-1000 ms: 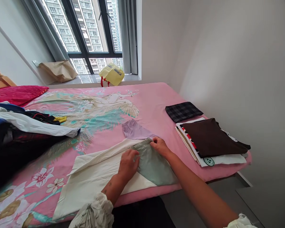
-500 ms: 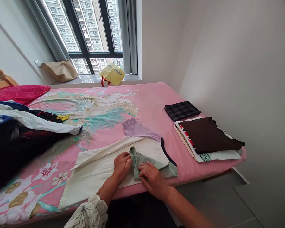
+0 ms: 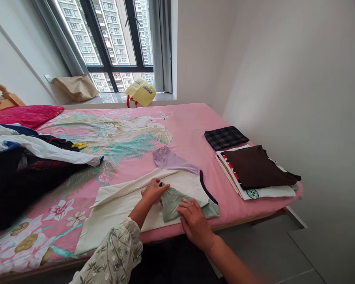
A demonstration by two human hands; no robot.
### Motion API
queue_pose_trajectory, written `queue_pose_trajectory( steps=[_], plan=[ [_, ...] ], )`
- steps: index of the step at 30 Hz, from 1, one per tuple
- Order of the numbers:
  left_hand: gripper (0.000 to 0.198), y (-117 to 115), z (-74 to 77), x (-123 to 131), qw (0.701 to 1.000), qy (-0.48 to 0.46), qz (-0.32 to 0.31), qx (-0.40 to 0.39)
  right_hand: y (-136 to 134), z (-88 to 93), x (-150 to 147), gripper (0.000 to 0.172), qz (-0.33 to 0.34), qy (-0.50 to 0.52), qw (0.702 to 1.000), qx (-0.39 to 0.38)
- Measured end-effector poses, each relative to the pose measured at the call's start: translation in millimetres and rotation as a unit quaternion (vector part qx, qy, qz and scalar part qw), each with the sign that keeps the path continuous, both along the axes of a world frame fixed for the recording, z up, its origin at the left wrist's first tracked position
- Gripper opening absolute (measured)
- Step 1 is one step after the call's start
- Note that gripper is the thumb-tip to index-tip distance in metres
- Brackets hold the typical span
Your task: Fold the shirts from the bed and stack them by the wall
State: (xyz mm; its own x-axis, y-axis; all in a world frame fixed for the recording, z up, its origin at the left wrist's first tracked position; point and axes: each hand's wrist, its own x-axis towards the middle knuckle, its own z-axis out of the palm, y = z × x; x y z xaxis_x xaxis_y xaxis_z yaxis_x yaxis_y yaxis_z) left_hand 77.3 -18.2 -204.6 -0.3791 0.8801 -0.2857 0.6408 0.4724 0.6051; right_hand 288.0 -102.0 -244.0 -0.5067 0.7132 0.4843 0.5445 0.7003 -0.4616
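Note:
A cream T-shirt (image 3: 121,211) lies spread near the bed's front edge, with a black neckband, one lilac sleeve (image 3: 173,159) pointing away and one green sleeve (image 3: 173,203) turned inward over the body. My left hand (image 3: 152,193) is closed at the green sleeve's cuff end; the thumb reaches over its edge and some fingertips are hidden. My right hand (image 3: 197,225) rests open on the green sleeve near the shoulder, fingers stretched out and pressing it down.
Right of the shirt sits a stack of folded clothes topped by a brown garment (image 3: 253,167), with a folded black plaid cloth (image 3: 226,137) behind it. A loose clothes heap (image 3: 47,154) and a red pillow (image 3: 23,115) lie left. The pink bed (image 3: 192,122) ends at the front edge.
The green sleeve has gone from bunched and raised to lying flatter on the shirt. My left hand has shifted slightly up and over its cuff end; my right hand's fingers have straightened.

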Motion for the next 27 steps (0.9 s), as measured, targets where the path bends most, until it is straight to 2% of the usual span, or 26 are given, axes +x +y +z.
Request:
queue_pose_trajectory(
  steps=[6, 9, 11, 13, 15, 17, 19, 23, 27],
  plan=[
    [0.03, 11.6, -11.0, 5.4, 0.993, -0.08, -0.03, 0.084, -2.6, -4.0, -1.3, 0.019, -0.026, 0.023, 0.999, -0.005],
    [0.036, 12.2, -11.0, 4.8, 0.989, -0.066, -0.017, 0.132, -5.5, -5.0, -2.8, 0.02, -0.012, 0.024, 1.0, -0.014],
    [0.037, 2.5, -6.1, 5.8, 0.984, -0.042, -0.009, 0.175, -6.2, -4.9, -1.7, 0.028, -0.007, 0.026, 1.0, -0.013],
    [0.029, -17.5, 0.5, 8.3, 0.967, -0.005, -0.082, 0.243, -5.0, -4.3, 2.4, 0.036, -0.015, 0.034, 0.999, -0.002],
    [0.024, -44.2, 5.1, 10.7, 0.925, 0.055, -0.232, 0.295, -1.7, -3.8, 9.3, 0.041, -0.034, 0.039, 0.999, 0.009],
    [0.026, -70.5, 4.4, 11.4, 0.871, 0.125, -0.37, 0.297, 2.6, -3.9, 17.6, 0.045, -0.059, 0.028, 0.998, 0.007],
    [0.031, -89.0, -1.8, 10.3, 0.849, 0.175, -0.419, 0.271, 6.8, -5.1, 25.3, 0.048, -0.086, 0.003, 0.996, -0.009],
    [0.042, -97.3, -17.6, 10.8, 0.844, 0.239, -0.397, 0.27, 13.2, -9.9, 33.2, 0.051, -0.133, -0.04, 0.99, -0.028],
    [0.03, -90.7, -18.2, 18.0, 0.844, 0.272, -0.375, 0.271, 17.9, -14.9, 34.5, 0.045, -0.156, -0.052, 0.986, -0.014]
  ],
)
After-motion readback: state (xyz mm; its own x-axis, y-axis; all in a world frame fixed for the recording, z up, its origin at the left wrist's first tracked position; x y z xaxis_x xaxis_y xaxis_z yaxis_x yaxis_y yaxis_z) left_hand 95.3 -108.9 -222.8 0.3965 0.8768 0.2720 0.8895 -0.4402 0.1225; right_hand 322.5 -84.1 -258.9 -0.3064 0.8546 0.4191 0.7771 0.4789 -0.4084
